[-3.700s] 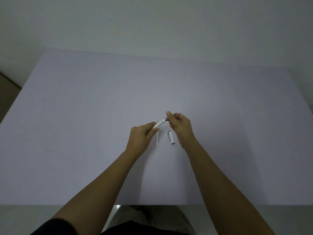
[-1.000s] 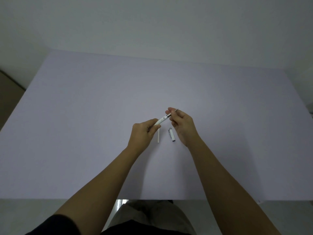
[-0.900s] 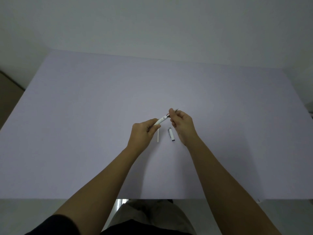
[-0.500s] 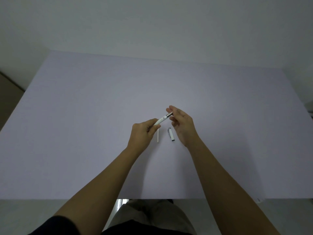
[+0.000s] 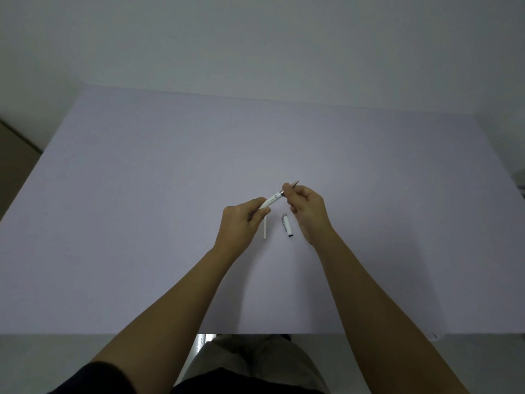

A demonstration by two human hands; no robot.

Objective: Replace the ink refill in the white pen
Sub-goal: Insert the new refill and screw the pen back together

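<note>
The white pen barrel (image 5: 272,201) is held slanted above the table, its rear end inside my left hand (image 5: 241,226). My right hand (image 5: 308,209) pinches the pen's dark metal tip section (image 5: 292,185), which points up and to the right. Below the hands two loose parts lie on the table: a thin white refill (image 5: 265,228), partly hidden by my left hand, and the white pen cap with a silver clip (image 5: 287,226).
The work surface is a wide pale lilac table (image 5: 142,194) against a white wall. Its front edge runs just above my lap. A brownish floor strip shows at the far left.
My right fingers have shifted a little on the pen's tip section, and more of the tip now shows past them. The pen, the left hand and the loose parts have hardly moved.
</note>
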